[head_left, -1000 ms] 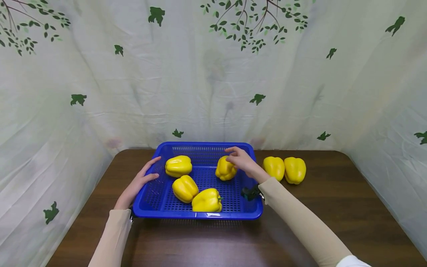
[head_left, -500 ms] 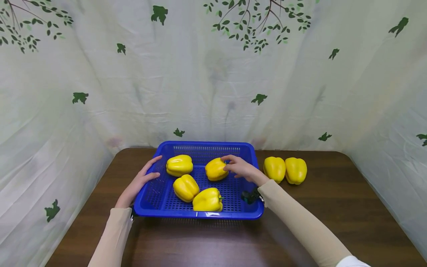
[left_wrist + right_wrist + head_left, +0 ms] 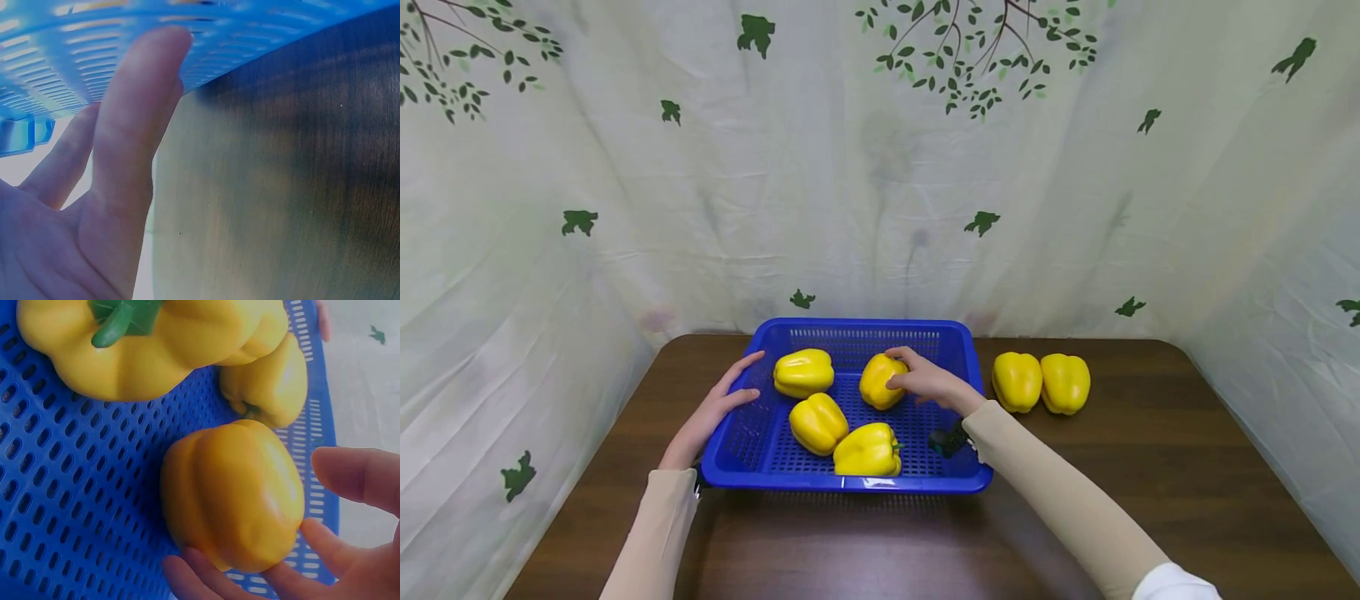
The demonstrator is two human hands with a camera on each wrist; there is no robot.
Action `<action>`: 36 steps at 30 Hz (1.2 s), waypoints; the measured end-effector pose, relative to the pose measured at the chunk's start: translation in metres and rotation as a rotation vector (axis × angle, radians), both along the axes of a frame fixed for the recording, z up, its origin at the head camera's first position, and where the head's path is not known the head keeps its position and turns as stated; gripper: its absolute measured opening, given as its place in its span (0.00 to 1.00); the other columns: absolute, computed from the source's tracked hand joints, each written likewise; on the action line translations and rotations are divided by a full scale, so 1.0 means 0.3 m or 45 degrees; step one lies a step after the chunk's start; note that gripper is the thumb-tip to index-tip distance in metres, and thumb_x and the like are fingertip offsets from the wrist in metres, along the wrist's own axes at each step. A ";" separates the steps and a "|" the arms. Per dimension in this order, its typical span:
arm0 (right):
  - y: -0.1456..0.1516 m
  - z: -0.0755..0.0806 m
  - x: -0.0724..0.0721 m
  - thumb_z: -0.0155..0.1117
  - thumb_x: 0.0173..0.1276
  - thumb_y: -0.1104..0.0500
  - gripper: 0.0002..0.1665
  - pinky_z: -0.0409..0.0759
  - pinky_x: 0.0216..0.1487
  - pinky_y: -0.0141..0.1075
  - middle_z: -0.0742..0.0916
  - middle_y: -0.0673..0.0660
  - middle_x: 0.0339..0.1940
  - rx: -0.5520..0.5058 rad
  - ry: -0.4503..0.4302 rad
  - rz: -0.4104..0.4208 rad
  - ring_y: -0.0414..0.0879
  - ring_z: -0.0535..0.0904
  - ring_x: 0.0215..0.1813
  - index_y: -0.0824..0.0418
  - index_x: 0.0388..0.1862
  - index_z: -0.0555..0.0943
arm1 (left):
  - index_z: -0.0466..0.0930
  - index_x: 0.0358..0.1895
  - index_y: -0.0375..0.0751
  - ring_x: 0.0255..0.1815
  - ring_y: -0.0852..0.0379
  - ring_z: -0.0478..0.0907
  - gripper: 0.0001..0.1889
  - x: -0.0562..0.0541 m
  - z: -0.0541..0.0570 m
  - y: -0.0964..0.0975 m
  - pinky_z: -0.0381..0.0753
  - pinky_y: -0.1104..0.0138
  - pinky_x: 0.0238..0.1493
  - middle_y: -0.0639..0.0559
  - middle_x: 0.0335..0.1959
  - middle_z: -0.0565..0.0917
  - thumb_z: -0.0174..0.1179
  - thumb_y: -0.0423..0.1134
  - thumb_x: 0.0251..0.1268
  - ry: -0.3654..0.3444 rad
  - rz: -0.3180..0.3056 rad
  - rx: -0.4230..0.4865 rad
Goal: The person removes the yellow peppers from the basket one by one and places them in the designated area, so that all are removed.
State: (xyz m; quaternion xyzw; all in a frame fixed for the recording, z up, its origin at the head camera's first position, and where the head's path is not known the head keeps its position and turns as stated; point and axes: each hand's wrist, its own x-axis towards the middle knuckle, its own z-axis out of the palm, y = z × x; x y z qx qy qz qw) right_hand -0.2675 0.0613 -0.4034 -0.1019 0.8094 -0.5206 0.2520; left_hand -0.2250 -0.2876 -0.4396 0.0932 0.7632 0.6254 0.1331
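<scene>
A blue plastic basket stands on the table with several yellow bell peppers in it. My right hand reaches over its right side to one yellow bell pepper lying on the basket floor. In the right wrist view fingertips touch that bell pepper, while one digit stands a little apart from it. My left hand lies along the basket's left side with fingers extended. The left wrist view shows its straight digits against the slotted outer wall.
Bell peppers also lie at the basket's back left, left middle and front. Two more bell peppers sit side by side on the brown wooden table, right of the basket. A leaf-print curtain hangs behind.
The bell pepper by my right hand has shifted left and turned inside the basket. My right hand has followed it leftward. The left hand stays at the basket's side.
</scene>
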 end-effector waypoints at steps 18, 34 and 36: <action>-0.033 -0.019 -0.032 0.55 0.68 0.66 0.34 0.67 0.56 0.64 0.62 0.60 0.73 0.003 -0.023 -0.009 0.62 0.63 0.67 0.50 0.71 0.64 | 0.45 0.76 0.58 0.61 0.30 0.64 0.31 0.001 -0.002 0.004 0.75 0.50 0.51 0.42 0.75 0.45 0.45 0.43 0.75 0.002 0.001 0.023; -0.044 -0.040 -0.026 0.58 0.65 0.69 0.33 0.72 0.51 0.61 0.67 0.65 0.64 0.043 0.060 -0.053 0.61 0.69 0.59 0.55 0.67 0.61 | 0.45 0.76 0.59 0.61 0.30 0.63 0.31 0.004 -0.001 0.005 0.76 0.50 0.51 0.42 0.76 0.44 0.45 0.43 0.75 -0.002 0.003 0.007; -0.045 -0.043 -0.026 0.58 0.65 0.70 0.33 0.73 0.51 0.61 0.68 0.65 0.64 0.041 0.062 -0.055 0.60 0.69 0.58 0.55 0.67 0.61 | 0.45 0.76 0.59 0.61 0.30 0.63 0.31 0.004 -0.002 0.004 0.75 0.50 0.51 0.43 0.76 0.44 0.44 0.43 0.75 0.004 0.004 0.002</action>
